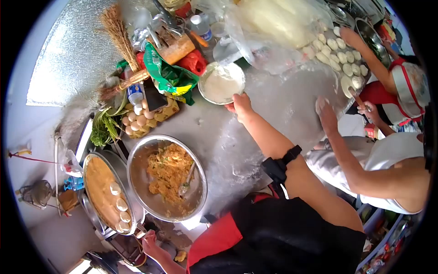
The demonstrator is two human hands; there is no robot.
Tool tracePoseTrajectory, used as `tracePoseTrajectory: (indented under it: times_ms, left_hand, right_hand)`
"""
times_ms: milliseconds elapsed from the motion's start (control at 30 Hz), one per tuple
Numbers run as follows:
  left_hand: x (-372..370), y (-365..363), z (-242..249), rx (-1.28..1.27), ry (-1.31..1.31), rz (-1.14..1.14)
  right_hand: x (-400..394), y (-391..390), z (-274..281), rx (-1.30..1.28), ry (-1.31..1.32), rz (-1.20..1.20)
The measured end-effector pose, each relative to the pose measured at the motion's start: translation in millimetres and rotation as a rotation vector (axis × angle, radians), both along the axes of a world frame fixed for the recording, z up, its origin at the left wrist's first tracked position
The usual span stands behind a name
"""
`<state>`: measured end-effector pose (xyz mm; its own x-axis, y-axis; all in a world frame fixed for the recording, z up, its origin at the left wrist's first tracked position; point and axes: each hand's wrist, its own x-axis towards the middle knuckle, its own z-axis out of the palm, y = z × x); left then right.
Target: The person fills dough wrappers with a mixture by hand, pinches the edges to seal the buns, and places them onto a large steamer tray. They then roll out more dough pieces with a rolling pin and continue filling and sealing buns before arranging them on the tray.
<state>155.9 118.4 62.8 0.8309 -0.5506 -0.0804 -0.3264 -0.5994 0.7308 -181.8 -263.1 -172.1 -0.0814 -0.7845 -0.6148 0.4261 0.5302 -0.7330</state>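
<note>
My right hand (241,108) grips the rim of a round metal bowl (204,93) with white flour (222,84) in it. At the lower left, my left hand (154,244) is closed at the handle (140,231) of a large round pan (137,201); its fingers are partly hidden. Several white dough pieces (121,204) lie along one side of the pan's brown surface. Between my hands sits a wide steel bowl (199,201) of orange-brown shredded filling (166,176), with a spoon (187,182) resting in it.
Beside the flour bowl are a green bag (159,68), a straw brush (116,34) and an egg tray (166,112). Plastic-covered dough (278,23) and several dough balls (347,69) lie at the far right. One co-worker's hand (326,112) touches the floured table (273,102); another holds a rolling pin (358,98).
</note>
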Motion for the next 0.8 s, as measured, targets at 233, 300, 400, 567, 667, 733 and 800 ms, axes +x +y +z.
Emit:
tracePoseTrajectory:
  times_ms: [233,300,400,567,667,733,800]
  left_hand:
    - [-0.7,9.3,-18.2,-0.002,0.122,0.045]
    - [-1.4,-6.6,-17.9,0.036,0.162,0.036]
    - [-6.6,-32.0,-16.4,0.003,0.172,-0.06]
    - [1.2,-40.9,-16.8,0.078,0.017,-0.101]
    - [-17.6,-47.0,-2.2,0.062,0.038,0.046]
    - [-17.4,-44.3,-6.7,0.081,0.079,0.095]
    - [-6.5,-29.5,-16.0,0.112,0.102,0.106]
  right_hand:
    - [-10.8,51.5,27.0,0.053,0.046,-0.086]
    - [-18.0,48.4,27.4,0.062,0.013,-0.066]
    - [-28.0,10.9,16.4,0.065,-0.085,0.03]
    - [-55.7,-38.7,-5.7,-0.002,0.273,-0.088]
    - [-69.7,-47.3,17.1,-0.059,0.433,-0.185]
    - [-80.2,-51.7,23.7,-0.124,0.456,-0.061]
    - [-87.1,-57.7,19.9,-0.148,0.49,0.012]
